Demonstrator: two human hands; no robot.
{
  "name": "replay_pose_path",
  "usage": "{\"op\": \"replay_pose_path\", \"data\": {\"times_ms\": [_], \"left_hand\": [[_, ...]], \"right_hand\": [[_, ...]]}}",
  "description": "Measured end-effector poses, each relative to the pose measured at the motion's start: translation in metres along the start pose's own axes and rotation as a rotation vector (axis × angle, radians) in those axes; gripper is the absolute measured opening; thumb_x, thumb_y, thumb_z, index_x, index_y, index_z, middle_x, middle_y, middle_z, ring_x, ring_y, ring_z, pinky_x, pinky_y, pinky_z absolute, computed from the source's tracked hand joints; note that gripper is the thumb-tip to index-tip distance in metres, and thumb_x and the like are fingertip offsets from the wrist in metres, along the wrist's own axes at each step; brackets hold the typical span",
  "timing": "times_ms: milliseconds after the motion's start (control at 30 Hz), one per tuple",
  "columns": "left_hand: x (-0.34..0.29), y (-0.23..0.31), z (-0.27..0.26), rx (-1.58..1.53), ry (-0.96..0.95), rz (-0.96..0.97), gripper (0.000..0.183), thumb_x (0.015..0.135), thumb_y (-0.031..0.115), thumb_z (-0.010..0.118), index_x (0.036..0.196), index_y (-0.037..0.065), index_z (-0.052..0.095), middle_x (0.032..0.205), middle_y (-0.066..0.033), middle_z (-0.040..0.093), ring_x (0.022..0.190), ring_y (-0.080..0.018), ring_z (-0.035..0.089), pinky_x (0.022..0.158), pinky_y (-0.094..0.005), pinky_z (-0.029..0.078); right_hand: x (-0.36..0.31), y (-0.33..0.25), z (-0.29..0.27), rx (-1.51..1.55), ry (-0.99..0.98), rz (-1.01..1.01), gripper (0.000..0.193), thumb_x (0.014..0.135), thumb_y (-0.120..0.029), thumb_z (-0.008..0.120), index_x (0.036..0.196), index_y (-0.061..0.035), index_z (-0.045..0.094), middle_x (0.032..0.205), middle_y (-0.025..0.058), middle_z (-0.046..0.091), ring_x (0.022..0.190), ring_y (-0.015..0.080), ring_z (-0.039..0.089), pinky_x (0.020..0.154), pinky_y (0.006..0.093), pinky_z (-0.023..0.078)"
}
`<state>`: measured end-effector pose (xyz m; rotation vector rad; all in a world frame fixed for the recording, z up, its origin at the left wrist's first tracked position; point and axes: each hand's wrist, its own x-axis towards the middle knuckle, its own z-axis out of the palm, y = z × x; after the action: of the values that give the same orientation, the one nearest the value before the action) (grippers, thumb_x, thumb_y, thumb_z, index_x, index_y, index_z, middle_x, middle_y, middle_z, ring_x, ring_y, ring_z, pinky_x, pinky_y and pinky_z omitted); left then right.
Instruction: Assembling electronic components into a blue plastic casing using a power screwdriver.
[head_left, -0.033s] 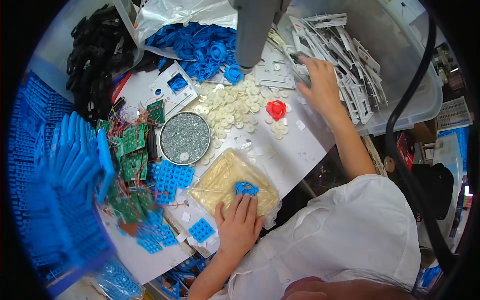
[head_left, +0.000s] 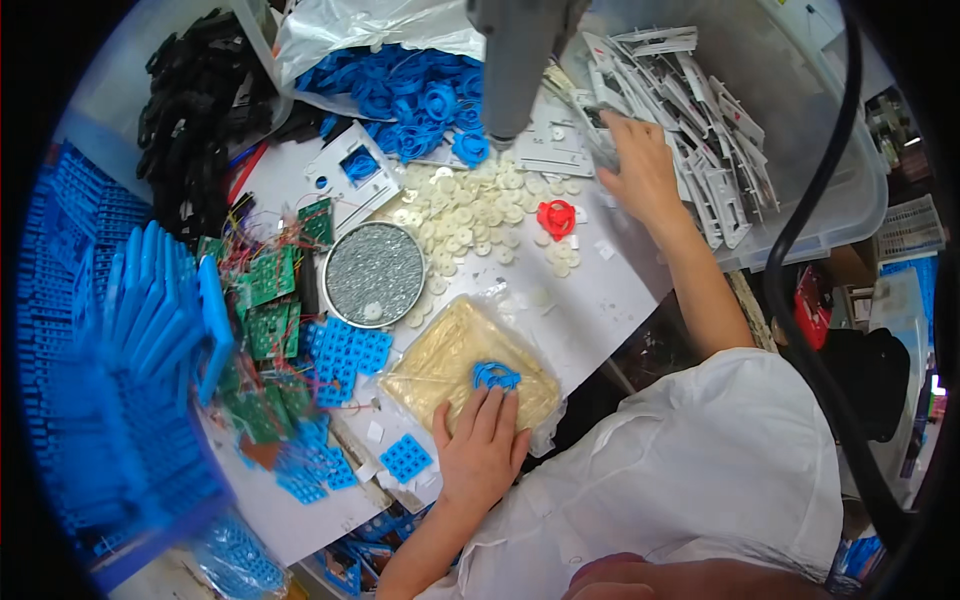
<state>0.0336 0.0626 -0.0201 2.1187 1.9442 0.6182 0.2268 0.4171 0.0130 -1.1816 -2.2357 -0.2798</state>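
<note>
My left hand (head_left: 479, 446) lies palm down on a yellowish pad in clear plastic wrap (head_left: 425, 365), its fingers stretched out. Its fingertips touch a small blue plastic ring part (head_left: 495, 376) on the pad. Over at the upper right, my right hand (head_left: 645, 172) is at the near wall of a clear bin, thumb apart from the fingers. Its fingertips are beside the white plastic panels (head_left: 715, 150) heaped in that bin; whether they touch one is hard to see. A red ring part (head_left: 556, 219) lies on the table to the left of this hand.
Cream discs (head_left: 470, 210) spread around a round tin of small metal screws (head_left: 374, 275). Blue ring parts (head_left: 400, 100) fill a bag behind. Green circuit boards (head_left: 268, 277), blue keypads (head_left: 405, 458) and stacked blue casings (head_left: 150, 300) crowd the left. A grey tool (head_left: 512, 70) hangs overhead.
The whole view has shifted very slightly. Both hands keep their places.
</note>
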Motion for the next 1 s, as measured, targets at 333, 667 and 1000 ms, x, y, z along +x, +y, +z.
{"op": "replay_pose_path", "data": {"times_ms": [333, 667, 1000], "left_hand": [[-0.005, -0.026, -0.051, -0.284, 0.051, -0.026, 0.056, 0.084, 0.021, 0.077, 0.137, 0.010, 0.061, 0.137, -0.0123, 0.061, 0.130, -0.0328, 0.055, 0.110, -0.0564, 0.040], [0.036, -0.383, -0.344, 0.304, 0.740, -1.068, 0.088, 0.082, 0.072, 0.070, 0.122, -0.006, 0.066, 0.105, -0.0175, 0.070, 0.092, -0.0329, 0.065, 0.087, -0.0408, 0.053], [0.046, -0.525, -0.370, -0.535, 0.685, -1.268, 0.046, 0.094, 0.051, 0.063, 0.094, 0.006, 0.063, 0.082, -0.0090, 0.061, 0.063, -0.0229, 0.055, 0.050, -0.0383, 0.045]], "right_hand": [[0.024, 0.065, 0.058, 0.344, 0.168, 0.296, 0.034, 0.096, -0.018, 0.067, 0.124, 0.0020, 0.067, 0.108, 0.0194, 0.073, 0.094, 0.0295, 0.070, 0.085, 0.0380, 0.053], [-0.006, 0.102, 0.076, 1.638, 0.041, 0.573, 0.044, 0.104, -0.019, 0.062, 0.144, -0.0051, 0.049, 0.132, 0.0098, 0.060, 0.119, 0.0247, 0.061, 0.100, 0.0407, 0.053], [-0.009, 0.002, -0.038, 1.607, -0.399, 0.598, 0.047, 0.098, -0.014, 0.066, 0.139, 0.0044, 0.055, 0.099, 0.0105, 0.074, 0.091, 0.0168, 0.071, 0.083, 0.0293, 0.058]]}}
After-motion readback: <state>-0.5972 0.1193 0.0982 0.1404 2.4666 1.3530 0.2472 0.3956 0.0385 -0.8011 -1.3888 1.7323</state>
